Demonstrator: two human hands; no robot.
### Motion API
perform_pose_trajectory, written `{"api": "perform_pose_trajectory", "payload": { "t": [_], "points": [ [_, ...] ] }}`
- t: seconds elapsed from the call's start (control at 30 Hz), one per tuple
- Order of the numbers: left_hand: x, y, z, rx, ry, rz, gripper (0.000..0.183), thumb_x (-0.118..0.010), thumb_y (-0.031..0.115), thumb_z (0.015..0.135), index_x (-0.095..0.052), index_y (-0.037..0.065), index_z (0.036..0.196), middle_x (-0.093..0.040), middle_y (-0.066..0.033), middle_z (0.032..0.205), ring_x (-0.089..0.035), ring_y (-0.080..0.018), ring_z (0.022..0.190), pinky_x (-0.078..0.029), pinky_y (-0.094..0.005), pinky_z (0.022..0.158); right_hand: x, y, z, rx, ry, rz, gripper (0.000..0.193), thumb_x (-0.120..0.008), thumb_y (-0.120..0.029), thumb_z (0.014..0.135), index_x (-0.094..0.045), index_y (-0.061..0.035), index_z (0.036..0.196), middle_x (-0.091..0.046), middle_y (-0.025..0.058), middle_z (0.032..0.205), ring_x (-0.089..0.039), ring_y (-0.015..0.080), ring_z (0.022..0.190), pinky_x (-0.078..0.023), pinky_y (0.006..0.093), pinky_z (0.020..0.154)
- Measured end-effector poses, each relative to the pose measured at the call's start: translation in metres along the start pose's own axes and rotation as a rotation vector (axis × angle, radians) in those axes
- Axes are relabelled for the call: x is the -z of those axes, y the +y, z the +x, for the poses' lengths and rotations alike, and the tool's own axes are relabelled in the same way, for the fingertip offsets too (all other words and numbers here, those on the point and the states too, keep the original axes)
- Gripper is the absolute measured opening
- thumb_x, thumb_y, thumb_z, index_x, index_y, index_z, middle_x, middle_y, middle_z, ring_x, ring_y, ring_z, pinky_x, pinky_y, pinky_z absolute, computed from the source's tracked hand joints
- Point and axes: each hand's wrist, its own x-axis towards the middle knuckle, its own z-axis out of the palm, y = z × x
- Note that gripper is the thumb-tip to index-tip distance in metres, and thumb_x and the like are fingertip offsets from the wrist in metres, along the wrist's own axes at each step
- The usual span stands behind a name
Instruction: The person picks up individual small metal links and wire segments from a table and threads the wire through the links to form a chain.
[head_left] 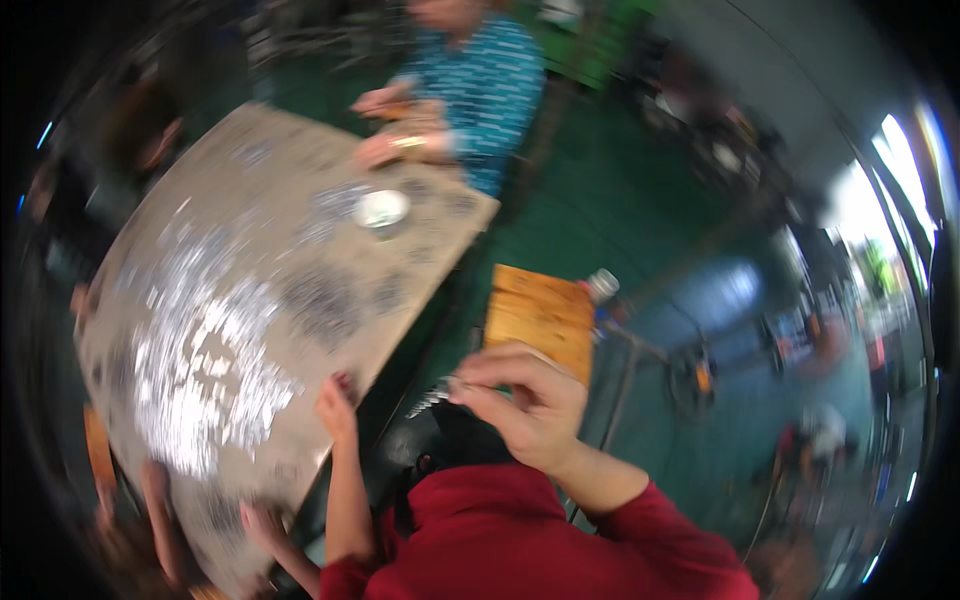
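My right hand (525, 405) is raised in front of my red top, beside the table. Its thumb and fingers pinch a small shiny metal piece (432, 400), narrow with a toothed or twisted outline; blur hides its exact kind. My left hand (338, 400) is at the near right edge of the table (400, 290). Its fingers are smeared by motion, so I cannot tell whether they hold anything. A wide spread of shiny metal pieces (200, 390) lies on the table to the left of that hand.
A round white container (382, 211) stands on the table near a person in a teal patterned shirt (490, 90), whose hands are over the far edge. Other people's hands (262, 525) reach in at lower left. Right of the table is a wooden stool or bench top (540, 315) with a clear cup (603, 285).
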Motion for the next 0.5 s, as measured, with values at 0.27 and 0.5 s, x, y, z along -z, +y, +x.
{"api": "perform_pose_trajectory", "payload": {
  "t": [0.27, 0.5],
  "points": [
    [0.01, -0.024, -0.013, -0.069, -0.187, 0.024, 0.047, -0.034, 0.035, 0.096, -0.061, -0.003, 0.095, -0.059, -0.0058, 0.079, -0.053, -0.0123, 0.072, -0.041, -0.0229, 0.064, 0.074, -0.058, -0.024, 0.019, 0.396, -0.125, 0.014, -0.064, 0.001, 0.078, -0.063, 0.0028, 0.091, -0.061, 0.0075, 0.086, -0.061, 0.01, 0.072, -0.048, 0.0202, 0.062],
    [0.017, -0.03, -0.005, -0.116, -0.216, -0.038, 0.05, -0.033, 0.036, 0.097, -0.059, -0.006, 0.097, -0.059, -0.008, 0.081, -0.053, -0.0138, 0.072, -0.041, -0.0244, 0.064, 0.145, -0.114, -0.038, 0.08, 0.721, -0.357, 0.017, -0.065, -0.002, 0.078, -0.062, 0.0012, 0.095, -0.064, 0.0056, 0.08, -0.061, 0.0102, 0.068, -0.05, 0.0229, 0.065]
  ]
}}
